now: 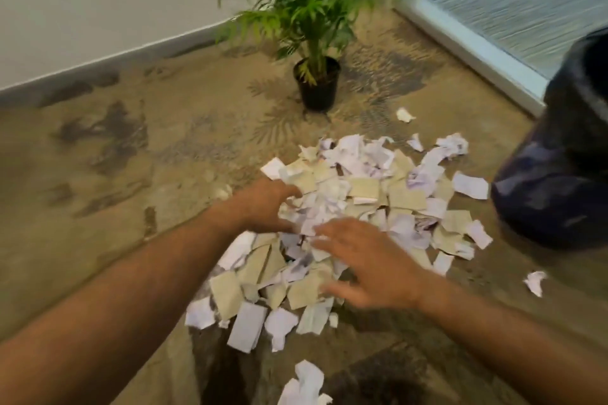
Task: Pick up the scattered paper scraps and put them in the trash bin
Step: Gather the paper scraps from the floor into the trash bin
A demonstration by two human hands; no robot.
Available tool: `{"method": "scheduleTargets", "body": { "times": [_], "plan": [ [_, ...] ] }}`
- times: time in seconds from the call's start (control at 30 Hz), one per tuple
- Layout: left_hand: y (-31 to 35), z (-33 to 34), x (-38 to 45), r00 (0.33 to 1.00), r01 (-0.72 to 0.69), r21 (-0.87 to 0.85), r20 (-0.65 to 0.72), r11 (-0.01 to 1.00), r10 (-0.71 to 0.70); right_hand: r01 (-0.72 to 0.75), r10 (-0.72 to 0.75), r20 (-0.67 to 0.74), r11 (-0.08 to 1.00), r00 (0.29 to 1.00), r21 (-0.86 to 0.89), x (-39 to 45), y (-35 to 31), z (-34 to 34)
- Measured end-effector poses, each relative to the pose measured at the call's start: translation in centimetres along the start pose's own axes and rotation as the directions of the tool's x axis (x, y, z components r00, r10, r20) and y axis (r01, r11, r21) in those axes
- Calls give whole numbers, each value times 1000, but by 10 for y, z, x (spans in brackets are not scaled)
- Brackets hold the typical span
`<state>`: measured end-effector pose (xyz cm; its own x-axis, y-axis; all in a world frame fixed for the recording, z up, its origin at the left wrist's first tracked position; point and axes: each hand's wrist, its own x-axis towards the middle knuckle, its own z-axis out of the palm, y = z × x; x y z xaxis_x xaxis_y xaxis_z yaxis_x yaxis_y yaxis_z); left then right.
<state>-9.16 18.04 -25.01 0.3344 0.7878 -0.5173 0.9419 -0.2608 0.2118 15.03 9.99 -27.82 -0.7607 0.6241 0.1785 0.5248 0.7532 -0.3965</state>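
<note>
From the head camera, a heap of torn paper scraps (365, 207), white and beige, lies on the patterned carpet (138, 174), with loose bits strewn around its edges. The left hand (263, 204) digs into the heap's left side, its fingers curled around a bunch of scraps. The right hand (368, 260) lies spread on the near part of the heap, fingers straight and released. A dark-lined trash bin (559, 154) stands just right of the heap. A potted palm (312, 43) stands beyond it.
</note>
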Motion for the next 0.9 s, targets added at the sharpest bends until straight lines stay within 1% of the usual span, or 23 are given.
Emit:
{"method": "scheduleTargets", "body": {
  "times": [0.03,0.1,0.13,0.17,0.23,0.3,0.33,0.37,0.43,0.53,0.67,0.73,0.83,0.9],
  "plan": [
    [-19,17,-13,999,48,7,10,999,-49,31,-28,116,999,993,-25,-2,-10,21],
    [-45,51,-40,989,143,13,33,990,-143,88,-67,318,995,946,-55,-9,-31,56],
    [-53,66,-53,984,173,9,41,985,-174,114,-86,378,992,922,-54,-16,-42,72],
    [-57,82,-64,980,196,-9,47,980,-196,145,-114,397,988,911,-51,-23,-51,88],
    [-59,107,-81,970,240,-51,49,969,-238,210,-160,367,973,916,-100,-39,-62,119],
    [-57,127,-90,964,258,-59,78,964,-253,187,-105,346,958,932,-215,-52,-62,139],
    [-54,134,-91,965,251,-59,93,966,-245,164,-79,327,957,942,-241,-54,-60,145],
    [-51,140,-91,966,244,-52,97,968,-239,125,-48,302,963,952,-239,-54,-56,148],
    [-44,145,-88,968,239,2,78,971,-239,0,65,273,973,960,-230,-44,-50,144],
    [-37,144,-77,974,220,63,47,974,-223,-183,243,235,950,941,-251,-27,-39,136],
    [-37,140,-66,973,227,26,32,974,-228,-274,322,219,935,921,-226,-19,-30,130],
    [-39,138,-61,972,232,-27,21,972,-232,-263,305,204,942,930,-206,-16,-29,127],
    [-43,138,-55,972,233,-103,-16,967,-235,-167,214,218,962,952,-214,-11,-18,122],
    [-43,137,-54,971,222,-144,-56,964,-232,-149,186,199,972,962,-183,-10,-8,117]
  ]
}}
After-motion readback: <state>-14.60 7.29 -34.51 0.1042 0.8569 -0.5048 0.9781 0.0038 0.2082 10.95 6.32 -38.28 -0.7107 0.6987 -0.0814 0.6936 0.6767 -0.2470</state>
